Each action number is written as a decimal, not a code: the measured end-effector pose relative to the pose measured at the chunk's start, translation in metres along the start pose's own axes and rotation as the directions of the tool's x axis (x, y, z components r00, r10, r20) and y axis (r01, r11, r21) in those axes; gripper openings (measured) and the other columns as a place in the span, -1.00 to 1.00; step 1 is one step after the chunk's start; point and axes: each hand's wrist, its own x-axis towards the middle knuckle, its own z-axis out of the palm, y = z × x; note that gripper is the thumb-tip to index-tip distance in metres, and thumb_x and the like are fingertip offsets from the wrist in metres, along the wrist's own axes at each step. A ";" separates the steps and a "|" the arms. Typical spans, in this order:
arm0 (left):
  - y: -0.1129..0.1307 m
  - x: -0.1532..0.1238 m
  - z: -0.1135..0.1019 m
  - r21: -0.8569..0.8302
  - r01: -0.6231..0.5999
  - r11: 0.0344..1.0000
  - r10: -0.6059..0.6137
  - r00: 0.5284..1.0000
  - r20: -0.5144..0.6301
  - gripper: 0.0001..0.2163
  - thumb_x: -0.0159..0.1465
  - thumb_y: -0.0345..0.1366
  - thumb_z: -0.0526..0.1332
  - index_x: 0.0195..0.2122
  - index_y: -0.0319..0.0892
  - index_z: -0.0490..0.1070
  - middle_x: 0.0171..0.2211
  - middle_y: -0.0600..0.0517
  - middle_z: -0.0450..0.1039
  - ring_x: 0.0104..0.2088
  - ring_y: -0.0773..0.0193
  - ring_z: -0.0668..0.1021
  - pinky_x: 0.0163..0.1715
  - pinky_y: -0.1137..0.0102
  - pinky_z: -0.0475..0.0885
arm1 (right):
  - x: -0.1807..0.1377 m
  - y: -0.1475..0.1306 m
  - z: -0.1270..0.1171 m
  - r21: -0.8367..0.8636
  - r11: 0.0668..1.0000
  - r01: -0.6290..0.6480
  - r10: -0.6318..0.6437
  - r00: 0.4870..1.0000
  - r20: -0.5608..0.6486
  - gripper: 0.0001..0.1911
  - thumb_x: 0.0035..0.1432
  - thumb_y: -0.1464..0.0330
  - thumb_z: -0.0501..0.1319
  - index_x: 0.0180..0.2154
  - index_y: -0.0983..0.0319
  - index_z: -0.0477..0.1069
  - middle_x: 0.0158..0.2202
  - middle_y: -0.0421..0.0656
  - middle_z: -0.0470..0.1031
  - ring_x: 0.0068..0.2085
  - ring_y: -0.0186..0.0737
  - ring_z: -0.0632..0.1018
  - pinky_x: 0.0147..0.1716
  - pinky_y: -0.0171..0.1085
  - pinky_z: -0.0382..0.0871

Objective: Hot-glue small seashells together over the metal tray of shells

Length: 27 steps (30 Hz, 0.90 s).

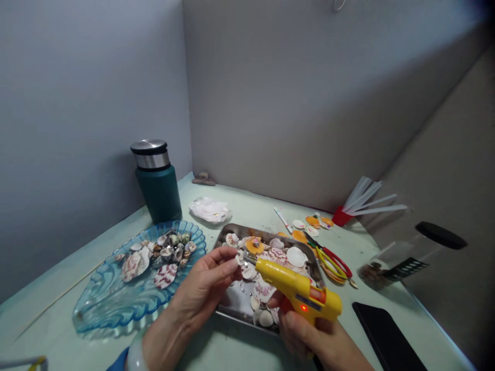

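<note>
My right hand (309, 335) grips a yellow hot glue gun (299, 292) with a red light on its side, its nozzle aimed left. My left hand (204, 288) pinches a small pale shell (236, 256) right at the nozzle tip. Both hands hover over a metal tray (232, 309) that holds several scallop shells, white, pink-striped and orange.
A blue glass shell-shaped dish (116, 304) with several small shells lies left. Behind it stands a teal flask (157, 180). Scissors (332, 260), a pen (283, 220), a red cup of glue sticks (342, 215), a clear jar (406, 257) and a black phone (386, 337) sit right.
</note>
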 end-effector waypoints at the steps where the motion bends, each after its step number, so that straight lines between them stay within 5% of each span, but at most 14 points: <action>1: 0.000 0.000 0.000 -0.006 0.002 1.000 -0.002 1.000 0.007 -0.82 0.02 -0.45 0.39 -0.33 -0.26 0.48 -0.43 0.02 0.51 -0.46 0.38 0.51 -0.38 0.50 0.38 | 0.000 0.000 0.000 -0.005 1.000 0.003 -0.003 1.000 0.001 -0.51 0.05 -0.01 0.24 -0.18 0.27 0.43 -0.62 -0.31 0.21 -0.59 -0.42 0.20 -0.57 -0.34 0.06; 27: 0.001 -0.001 0.001 -0.018 0.027 0.999 -0.027 1.000 -0.010 -0.82 0.00 -0.51 0.39 -0.36 -0.27 0.49 -0.36 -0.02 0.55 -0.36 0.31 0.58 -0.18 0.40 0.46 | -0.001 -0.002 0.003 -0.021 1.000 0.018 -0.018 0.999 -0.027 -0.51 0.04 -0.01 0.24 -0.19 0.27 0.44 -0.65 -0.32 0.21 -0.59 -0.40 0.21 -0.59 -0.34 0.05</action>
